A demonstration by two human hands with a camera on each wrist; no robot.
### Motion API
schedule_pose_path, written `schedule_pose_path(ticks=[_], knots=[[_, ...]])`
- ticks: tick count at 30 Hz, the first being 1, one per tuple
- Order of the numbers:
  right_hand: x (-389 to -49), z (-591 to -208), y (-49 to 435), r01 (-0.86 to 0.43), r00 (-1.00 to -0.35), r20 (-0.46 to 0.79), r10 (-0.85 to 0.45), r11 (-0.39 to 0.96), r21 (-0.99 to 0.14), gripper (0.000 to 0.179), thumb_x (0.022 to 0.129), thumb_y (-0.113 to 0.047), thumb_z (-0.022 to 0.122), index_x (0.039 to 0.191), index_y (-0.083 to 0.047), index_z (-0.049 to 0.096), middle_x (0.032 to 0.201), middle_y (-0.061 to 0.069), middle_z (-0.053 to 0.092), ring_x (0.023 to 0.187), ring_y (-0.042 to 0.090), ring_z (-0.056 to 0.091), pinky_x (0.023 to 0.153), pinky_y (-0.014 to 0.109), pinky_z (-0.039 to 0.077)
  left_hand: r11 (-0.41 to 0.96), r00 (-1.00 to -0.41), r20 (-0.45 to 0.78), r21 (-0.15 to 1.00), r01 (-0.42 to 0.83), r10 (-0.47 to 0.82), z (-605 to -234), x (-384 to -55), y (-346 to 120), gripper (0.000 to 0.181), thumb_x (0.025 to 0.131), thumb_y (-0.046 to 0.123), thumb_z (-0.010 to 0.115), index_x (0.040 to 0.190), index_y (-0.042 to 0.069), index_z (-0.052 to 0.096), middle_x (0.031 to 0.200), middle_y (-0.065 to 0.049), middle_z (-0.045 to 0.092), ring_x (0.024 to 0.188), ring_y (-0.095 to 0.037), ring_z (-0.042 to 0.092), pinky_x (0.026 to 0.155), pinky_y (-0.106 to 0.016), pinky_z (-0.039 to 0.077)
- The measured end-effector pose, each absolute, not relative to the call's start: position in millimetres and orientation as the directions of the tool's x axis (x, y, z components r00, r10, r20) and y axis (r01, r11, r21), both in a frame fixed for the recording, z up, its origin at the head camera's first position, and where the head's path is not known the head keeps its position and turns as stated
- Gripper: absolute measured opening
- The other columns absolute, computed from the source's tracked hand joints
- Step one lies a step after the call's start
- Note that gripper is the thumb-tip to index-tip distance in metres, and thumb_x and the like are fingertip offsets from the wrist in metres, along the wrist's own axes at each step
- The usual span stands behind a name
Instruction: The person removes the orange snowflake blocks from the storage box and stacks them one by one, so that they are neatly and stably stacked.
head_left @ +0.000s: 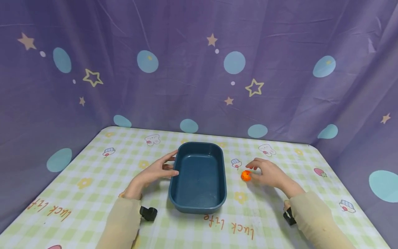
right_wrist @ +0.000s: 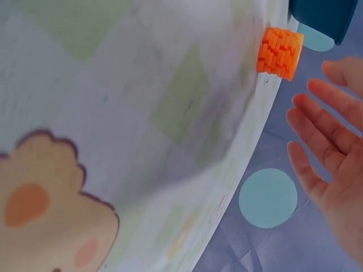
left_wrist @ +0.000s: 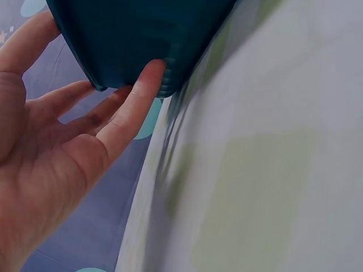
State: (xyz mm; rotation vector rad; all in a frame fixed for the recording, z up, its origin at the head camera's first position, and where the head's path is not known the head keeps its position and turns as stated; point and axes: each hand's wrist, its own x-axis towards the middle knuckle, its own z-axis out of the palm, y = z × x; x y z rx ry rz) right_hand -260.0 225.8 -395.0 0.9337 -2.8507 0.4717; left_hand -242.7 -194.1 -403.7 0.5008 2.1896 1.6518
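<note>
A dark teal rectangular plastic bin [head_left: 199, 204] with rounded corners stands on the table, and nothing lies inside it. My left hand [head_left: 157, 171] is at its left side, thumb at the rim and fingers spread along the outer wall. In the left wrist view the fingertips [left_wrist: 150, 73] touch the bin's outside [left_wrist: 136, 39] without wrapping round it. To the right of the bin sits a small orange toy wheel [head_left: 246, 175] with chunky blocks of tread [right_wrist: 279, 54]. Close beside it, my right hand [head_left: 268, 173] has its fingers loosely spread and holds nothing.
A pale green checked tablecloth [head_left: 93, 200] with printed cupcakes, flowers and lettering covers the table. Purple curtains [head_left: 186, 103] with stars and blue ovals hang behind it and at both sides. A black wrist device [head_left: 149, 213] sits at the left cuff, another [head_left: 290, 217] at the right.
</note>
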Motion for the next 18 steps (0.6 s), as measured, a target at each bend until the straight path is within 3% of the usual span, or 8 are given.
schedule_pose_path(ticks=[7,11,14,18], knots=[[-261,-393,235,-0.546,-0.833,0.248,-0.495,0.805,-0.230,0.017,0.084,-0.022,0.063,0.097,-0.013,0.068,0.086,-0.006,0.061,0.079,0.013,0.057,0.068,0.034,0.047,0.351,-0.880,-0.107,0.934,0.070,0.462,-396,-245,-192,0.083,0.083,0.030,0.066,0.147,0.029,0.013,0.144,-0.014,0.025,0.117,-0.029,0.046,0.084,-0.037,0.050],[-260,-393,240,-0.507,-0.852,0.271,-0.448,0.835,-0.213,0.014,0.083,-0.022,0.063,0.094,-0.014,0.069,0.081,-0.007,0.061,0.075,0.012,0.057,0.065,0.033,0.047,0.454,-0.882,-0.070,0.874,0.171,0.467,-388,-246,-190,0.077,0.087,0.036,0.060,0.147,0.018,0.016,0.141,-0.017,0.030,0.117,-0.030,0.047,0.085,-0.037,0.049],[-260,-392,244,-0.472,-0.866,0.288,-0.408,0.857,-0.206,0.014,0.084,-0.022,0.062,0.092,-0.014,0.069,0.081,-0.006,0.062,0.075,0.013,0.057,0.065,0.033,0.047,0.581,-0.896,0.001,0.761,0.289,0.445,-381,-248,-189,0.068,0.089,0.038,0.057,0.144,0.011,0.028,0.137,-0.015,0.039,0.114,-0.030,0.049,0.087,-0.039,0.047],[-258,-390,251,-0.437,-0.873,0.333,-0.357,0.875,-0.208,0.018,0.085,-0.021,0.061,0.098,-0.012,0.069,0.091,0.003,0.065,0.085,0.023,0.060,0.071,0.043,0.049,0.733,-0.890,0.181,0.510,0.450,0.419,-371,-255,-190,0.052,0.091,0.032,0.056,0.134,0.006,0.045,0.129,-0.014,0.049,0.114,-0.031,0.050,0.092,-0.046,0.042]])
